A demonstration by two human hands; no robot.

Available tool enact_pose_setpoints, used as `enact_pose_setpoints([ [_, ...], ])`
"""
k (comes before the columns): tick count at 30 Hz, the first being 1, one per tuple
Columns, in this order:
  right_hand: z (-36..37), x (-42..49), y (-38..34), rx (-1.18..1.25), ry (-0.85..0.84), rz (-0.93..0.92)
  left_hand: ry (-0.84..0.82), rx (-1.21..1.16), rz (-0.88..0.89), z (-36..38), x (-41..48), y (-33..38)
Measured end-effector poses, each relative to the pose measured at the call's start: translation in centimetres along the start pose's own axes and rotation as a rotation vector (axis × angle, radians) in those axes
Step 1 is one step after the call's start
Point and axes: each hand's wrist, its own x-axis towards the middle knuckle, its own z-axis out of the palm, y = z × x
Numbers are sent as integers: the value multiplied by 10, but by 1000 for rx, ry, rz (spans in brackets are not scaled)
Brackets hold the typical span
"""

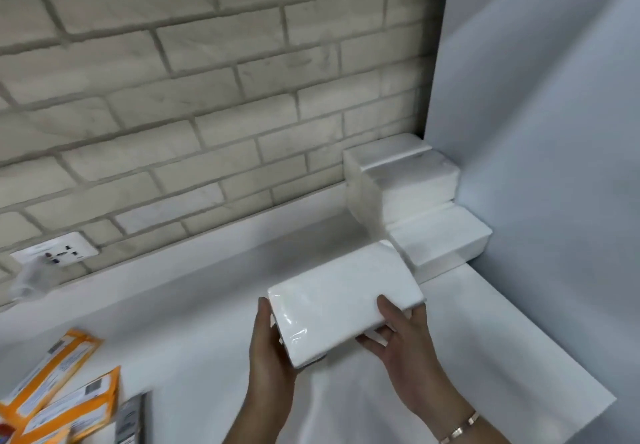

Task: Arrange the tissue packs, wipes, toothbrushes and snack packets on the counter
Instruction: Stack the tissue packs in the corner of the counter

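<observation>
I hold a white tissue pack (346, 301) in both hands over the white table (207, 322), close in front of me. My left hand (273, 343) grips the pack's near left end, with the thumb lying up along its side and the fingers hidden beneath. My right hand (401, 343) grips its right side, with the thumb pressed on top and the fingers curled under the bottom edge. The pack is wrapped in shiny clear film and lies at a slant, its far end pointing to about 1 o'clock. I cannot tell whether that far end touches the table.

At 1 o'clock from the pack, in the corner where the brick wall (207, 80) meets a plain white side panel (536, 132), stand more white tissue packs. There is a taller stack (408, 173) at the back against the wall and a lower pack (443, 236) just in front of it, close to the far end of the one I hold.

At 8 o'clock, at the table's near left edge, lie orange snack packets (52, 374), overlapping each other, with a grey packet (131, 416) just to their right. At 10 o'clock a white wall socket (57, 253) sits low in the brick wall. A thin bracelet (460, 428) circles my right wrist.
</observation>
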Motion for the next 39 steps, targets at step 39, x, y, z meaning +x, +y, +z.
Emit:
enact_pose_setpoints([
  [39, -107, 192, -134, -509, 682, -469, -150, 105, -43, 237, 172, -60],
])
